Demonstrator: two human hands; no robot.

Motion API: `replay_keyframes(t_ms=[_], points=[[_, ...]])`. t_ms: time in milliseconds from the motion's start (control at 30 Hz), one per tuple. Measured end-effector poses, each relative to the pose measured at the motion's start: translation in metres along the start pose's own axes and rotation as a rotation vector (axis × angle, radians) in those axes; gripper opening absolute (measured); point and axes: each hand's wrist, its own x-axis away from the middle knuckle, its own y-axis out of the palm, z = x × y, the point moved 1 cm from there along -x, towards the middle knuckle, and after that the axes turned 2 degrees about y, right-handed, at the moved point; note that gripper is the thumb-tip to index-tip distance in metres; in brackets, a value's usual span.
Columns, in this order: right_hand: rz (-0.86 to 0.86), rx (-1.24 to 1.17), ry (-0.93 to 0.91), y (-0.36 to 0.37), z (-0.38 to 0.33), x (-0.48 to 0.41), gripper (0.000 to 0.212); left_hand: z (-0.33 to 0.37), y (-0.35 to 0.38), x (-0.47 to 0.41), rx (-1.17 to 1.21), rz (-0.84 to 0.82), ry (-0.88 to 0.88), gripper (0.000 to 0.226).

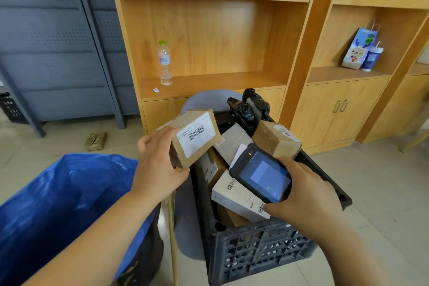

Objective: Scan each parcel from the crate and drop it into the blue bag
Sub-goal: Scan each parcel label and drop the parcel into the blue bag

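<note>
The blue bag (58,204) gapes at the left. Beside it, the left hand (157,162) grips a box (195,137) above the crate (255,251), label facing up. The right hand (304,190) is closed around the scanner (261,173). For a clean read, the scanner's window should face the barcode squarely, with the box held steady.

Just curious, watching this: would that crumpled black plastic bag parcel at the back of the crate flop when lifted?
Probably floppy: the crumpled black plastic bag parcel shows creased, bunched film. Its glossy film may be slippery. Weight cannot be judged; its contents are hidden behind the cardboard boxes in the black plastic crate.
</note>
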Motion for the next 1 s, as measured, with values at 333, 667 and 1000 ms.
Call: replay_keyframes(t_ms=[333,667,1000], points=[[-0.02,-0.041,-0.101,0.012,-0.053,0.002,0.088,-0.07,-0.052,0.048,0.06,0.105,-0.466,0.08],[-0.065,0.003,-0.123,0.028,-0.077,0.006,0.081,-0.146,-0.064,0.097,-0.213,-0.36,-0.72,0.072],[-0.018,0.077,0.04,0.009,-0.021,0.016,0.089,-0.055,-0.024,0.069,0.132,-0.406,-0.408,0.009]])
